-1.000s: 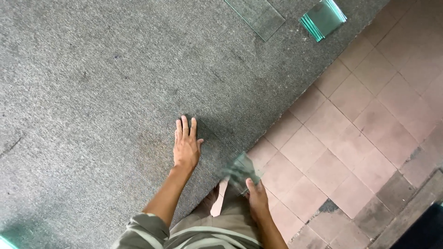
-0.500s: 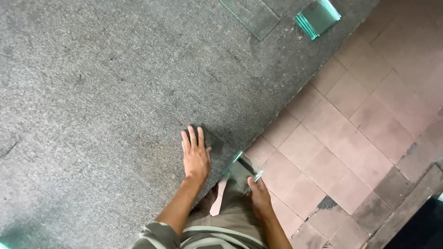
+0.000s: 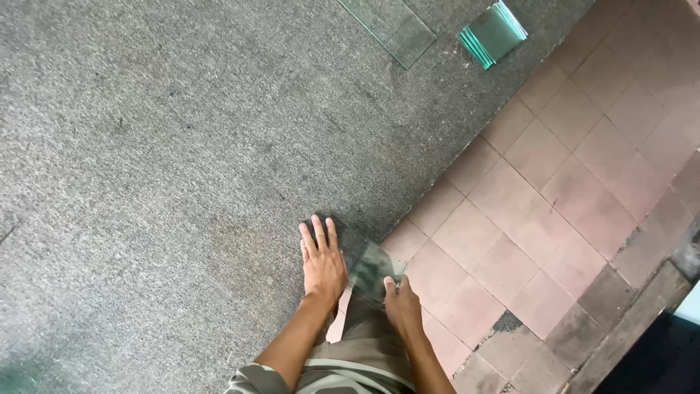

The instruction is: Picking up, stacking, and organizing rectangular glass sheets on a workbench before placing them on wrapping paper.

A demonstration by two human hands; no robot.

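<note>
Right hand (image 3: 402, 306): fingers closed on the near edge of a small glass pane (image 3: 373, 268), thumb on top, the remaining fingers hidden beneath or behind it. The pane sits at the edge of the grey carpet (image 3: 182, 160) that covers the bench, just where the carpet meets the open drop to the tiled floor (image 3: 554, 190). It appears slightly raised or tilted at the near side, though blur prevents a firm reading.

Left hand (image 3: 322, 264): fingers extended and close together, palm flat on the carpet just beside the pane on its left. It holds nothing. Whether its edge touches the glass cannot be told.

Assessment of the pane: rigid, thin, clear with a green tint. Judged light for its size, but brittle, and the cut edges are likely sharp. The faces will be smooth and slippery; the carpet beneath gives grip and some cushioning. Best held by two opposite edges with the finger pads, or with a flat hand under one face and the thumb over, avoiding the corners. A drop to the tiles would probably break it.

Further out: a larger clear glass sheet (image 3: 390, 25) lies flat on the carpet at the far side, and just beside it, apart, a stack of small green-edged glass pieces (image 3: 494, 33) near the carpet's edge.
</note>
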